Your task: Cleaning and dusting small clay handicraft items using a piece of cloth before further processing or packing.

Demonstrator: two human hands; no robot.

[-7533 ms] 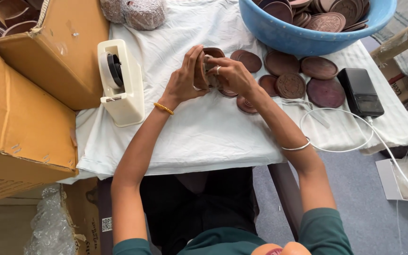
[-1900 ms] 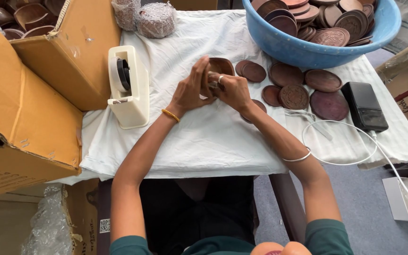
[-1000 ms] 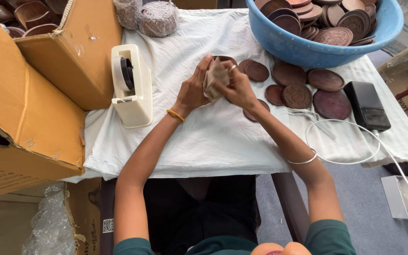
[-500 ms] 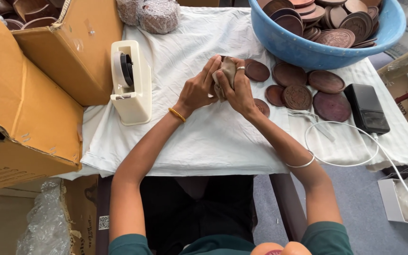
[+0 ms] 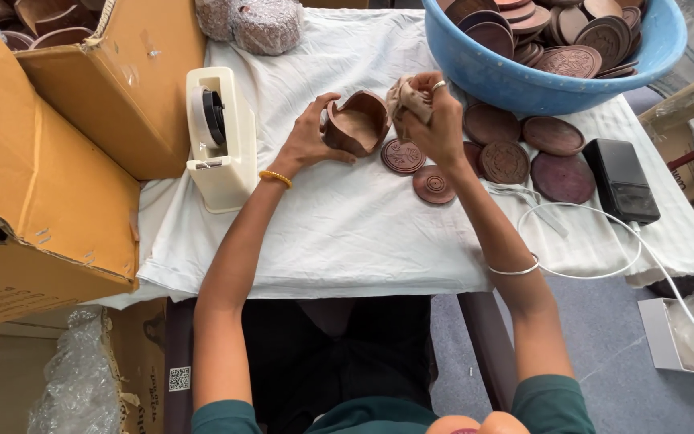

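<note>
Left hand (image 5: 308, 137) is gripping a brown bowl (image 5: 357, 122), tilted on the white cloth (image 5: 339, 233) with its hollow facing up, fingers curled on the rim. Right hand (image 5: 434, 120) is closed on a crumpled rag (image 5: 406, 95), just beside the bowl, above flat brown discs (image 5: 435, 183) lying on the cloth. A blue tub (image 5: 524, 84) of discs is sitting behind them. A tape dispenser (image 5: 218, 137) is standing left of the left hand, next to a cardboard box (image 5: 114, 88). A black device (image 5: 622, 180) is lying far right.

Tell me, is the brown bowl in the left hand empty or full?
Empty. The left hand tilts the brown bowl so its opening shows: only bare inner wall. The right hand grips a crumpled cloth beside it.
</note>
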